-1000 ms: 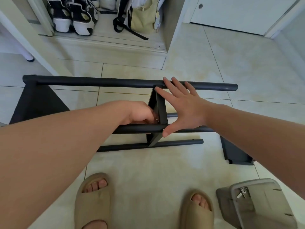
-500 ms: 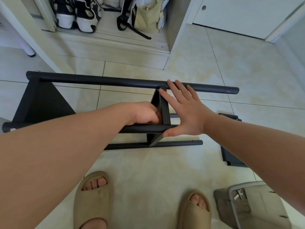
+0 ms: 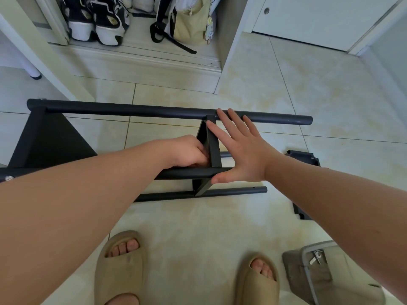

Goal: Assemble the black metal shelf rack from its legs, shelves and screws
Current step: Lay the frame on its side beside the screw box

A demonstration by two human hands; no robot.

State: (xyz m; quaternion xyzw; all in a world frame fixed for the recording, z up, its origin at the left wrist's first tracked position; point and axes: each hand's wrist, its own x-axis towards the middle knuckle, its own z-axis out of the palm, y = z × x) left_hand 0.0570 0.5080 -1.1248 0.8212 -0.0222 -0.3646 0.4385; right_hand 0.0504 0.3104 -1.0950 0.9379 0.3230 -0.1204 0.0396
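On the pale tiled floor [image 3: 308, 95] the half-built black rack [image 3: 132, 110] lies on its side. The right hand [image 3: 244, 155] presses its spread fingers [image 3: 226, 122] flat against the middle shelf [image 3: 213, 148]; the left hand [image 3: 185, 150] curls at the shelf's other face (whether it pinches anything, I cannot tell).

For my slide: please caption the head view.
Right hand flat on the shelf; left hand curled beside it.

There are four legs [image 3: 132, 110], one of them nearly hidden; three shelves [image 3: 48, 137]; two slippers [image 3: 119, 267]; two black-white sneakers [image 3: 108, 20]; one bag [image 3: 189, 25]; one grey pouch [image 3: 326, 274]
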